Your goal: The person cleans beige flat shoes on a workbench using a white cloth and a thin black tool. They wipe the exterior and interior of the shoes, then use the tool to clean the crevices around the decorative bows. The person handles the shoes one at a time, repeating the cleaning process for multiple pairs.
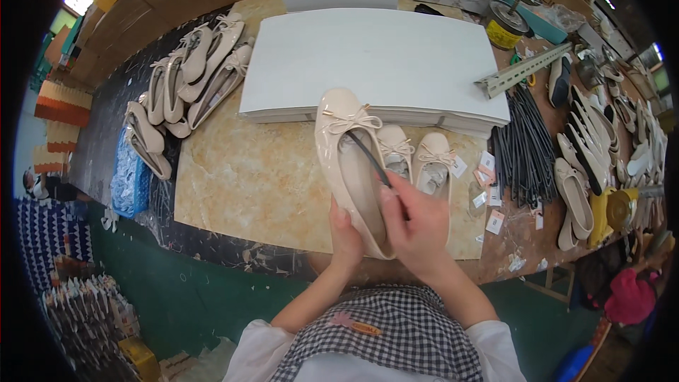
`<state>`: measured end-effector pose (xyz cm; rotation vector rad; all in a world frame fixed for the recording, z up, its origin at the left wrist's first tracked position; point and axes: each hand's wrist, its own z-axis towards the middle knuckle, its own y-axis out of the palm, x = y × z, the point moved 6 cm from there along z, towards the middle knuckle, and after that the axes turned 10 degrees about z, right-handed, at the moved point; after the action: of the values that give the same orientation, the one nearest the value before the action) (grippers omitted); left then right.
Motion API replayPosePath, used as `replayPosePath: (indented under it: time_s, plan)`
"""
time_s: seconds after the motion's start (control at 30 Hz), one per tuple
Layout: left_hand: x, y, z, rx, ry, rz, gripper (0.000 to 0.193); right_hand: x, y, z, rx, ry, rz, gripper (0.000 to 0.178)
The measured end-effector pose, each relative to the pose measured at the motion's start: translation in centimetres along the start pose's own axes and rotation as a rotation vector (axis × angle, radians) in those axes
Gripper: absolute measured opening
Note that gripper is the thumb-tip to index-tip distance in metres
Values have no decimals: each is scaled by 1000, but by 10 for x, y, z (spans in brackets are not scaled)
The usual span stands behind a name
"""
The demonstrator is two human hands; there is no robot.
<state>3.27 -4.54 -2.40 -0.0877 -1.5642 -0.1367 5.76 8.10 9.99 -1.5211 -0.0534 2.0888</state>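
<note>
A shiny beige ballet flat (pixel 329 145) with a bow is held above the table, toe pointing away from me. My left hand (pixel 346 234) is closed around its side near the heel. In my right hand (pixel 417 221) is a thin black shoe stick (pixel 368 153), its far end inside the shoe near the toe. Just right of the held shoe, two more beige flats (pixel 433 150) with bows lie side by side, toes away, partly hidden by my right hand. Crumpled grey filling shows inside the rightmost one.
White boxes (pixel 368 56) stand behind the shoes. Piled beige flats (pixel 205 64) and a blue basket (pixel 131 177) are at the left. On the right are a bundle of black sticks (pixel 523 141), small tags (pixel 495 222), a metal angle bar (pixel 527 71) and many shoes (pixel 574 191).
</note>
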Motion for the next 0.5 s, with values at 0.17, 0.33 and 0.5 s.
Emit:
replayPosePath:
  time_s: [0.17,0.33,0.5]
  plan:
    - [-41,-20,-12,111,-238,31,68,32,22,-18,-211,68,-211,25]
    - [1,-116,20,111,-224,628,51,103,-108,-6,-1,247,-146,23]
    - [33,-9,33,-314,-90,1160,57,206,-184,6,146,332,-977,18]
